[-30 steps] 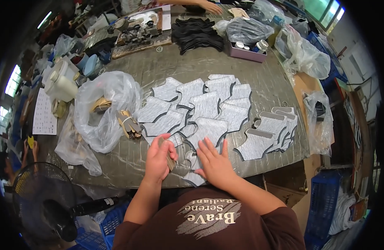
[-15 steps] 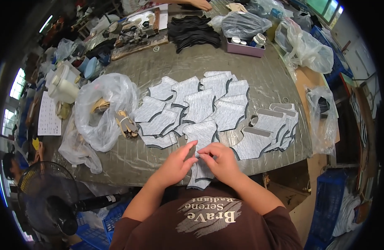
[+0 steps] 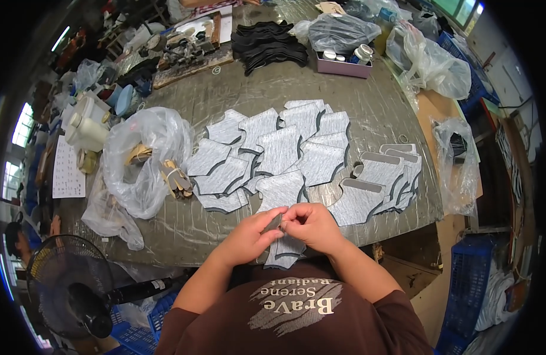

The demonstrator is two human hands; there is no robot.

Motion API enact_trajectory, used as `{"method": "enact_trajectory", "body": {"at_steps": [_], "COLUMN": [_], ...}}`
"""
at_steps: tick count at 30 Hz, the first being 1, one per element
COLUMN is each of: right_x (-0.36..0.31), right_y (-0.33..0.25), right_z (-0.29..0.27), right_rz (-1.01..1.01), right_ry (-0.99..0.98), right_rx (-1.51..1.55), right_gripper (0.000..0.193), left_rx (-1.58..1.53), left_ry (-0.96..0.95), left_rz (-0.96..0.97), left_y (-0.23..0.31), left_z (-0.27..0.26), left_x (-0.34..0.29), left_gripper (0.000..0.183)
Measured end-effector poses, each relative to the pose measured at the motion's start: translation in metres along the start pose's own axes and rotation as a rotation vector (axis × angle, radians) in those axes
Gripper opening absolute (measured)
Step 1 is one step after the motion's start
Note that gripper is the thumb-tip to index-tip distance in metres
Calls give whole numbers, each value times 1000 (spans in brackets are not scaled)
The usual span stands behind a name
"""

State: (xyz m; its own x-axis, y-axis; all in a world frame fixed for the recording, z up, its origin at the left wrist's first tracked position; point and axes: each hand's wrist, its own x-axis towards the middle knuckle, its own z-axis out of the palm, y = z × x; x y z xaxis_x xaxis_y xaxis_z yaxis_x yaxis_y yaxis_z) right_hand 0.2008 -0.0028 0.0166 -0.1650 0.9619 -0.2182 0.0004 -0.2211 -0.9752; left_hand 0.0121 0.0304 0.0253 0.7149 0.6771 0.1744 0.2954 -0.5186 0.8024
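Observation:
My left hand [image 3: 249, 236] is closed in a pinch on a small dark grey strip [image 3: 274, 223]. Against the strip's right end, the fingers of my right hand [image 3: 314, 229] are pinched together; whether they hold a part of it is hidden. Beneath both hands, light grey cut pieces [image 3: 285, 247] hang over the table's near edge. A larger spread of the same curved grey pieces [image 3: 279, 149] overlaps just beyond my hands. To the right lie several overlapping pieces with a dark grey strip along one edge [image 3: 359, 201].
A banded bundle of strips [image 3: 176, 178] lies by a clear plastic bag [image 3: 157, 195] on the left. Farther back are stacked black pieces [image 3: 267, 47] and a purple box [image 3: 344, 68] with bottles. A black fan [image 3: 68, 284] stands at the lower left, near a person's hand.
The dark grey strip now shows between my hands, which have drawn close together. A co-worker's hand at the far edge has gone out of view. The whole view has shifted slightly.

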Motion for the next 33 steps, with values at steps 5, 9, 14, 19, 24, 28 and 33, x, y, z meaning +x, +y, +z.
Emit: {"method": "enact_trajectory", "body": {"at_steps": [5,9,14,19,24,28,33], "right_x": [3,8,8,17,27,32,33], "right_y": [5,14,22,3,24,31,31], "right_z": [10,8,10,5,-30,-15,-13], "right_rz": [12,-63,-127,-114,-292,-603,-610], "right_ry": [-95,-132,-194,195,491,405,397], "right_rx": [605,775,406,924,-406,-1037,-1084], "right_gripper": [5,6,8,9,2,17,17], "left_rx": [-1315,-1167,-21,-113,-573,-498,-414], "left_ry": [27,379,81,321,510,384,330], "left_rz": [-366,-394,11,-63,-664,-709,-738], "left_y": [-8,-16,10,-17,-38,-48,-61], "left_z": [7,3,-27,-18,-25,-23,-17], "left_x": [-4,1,17,10,32,48,50], "left_gripper": [34,27,18,11,3,6,7]}}
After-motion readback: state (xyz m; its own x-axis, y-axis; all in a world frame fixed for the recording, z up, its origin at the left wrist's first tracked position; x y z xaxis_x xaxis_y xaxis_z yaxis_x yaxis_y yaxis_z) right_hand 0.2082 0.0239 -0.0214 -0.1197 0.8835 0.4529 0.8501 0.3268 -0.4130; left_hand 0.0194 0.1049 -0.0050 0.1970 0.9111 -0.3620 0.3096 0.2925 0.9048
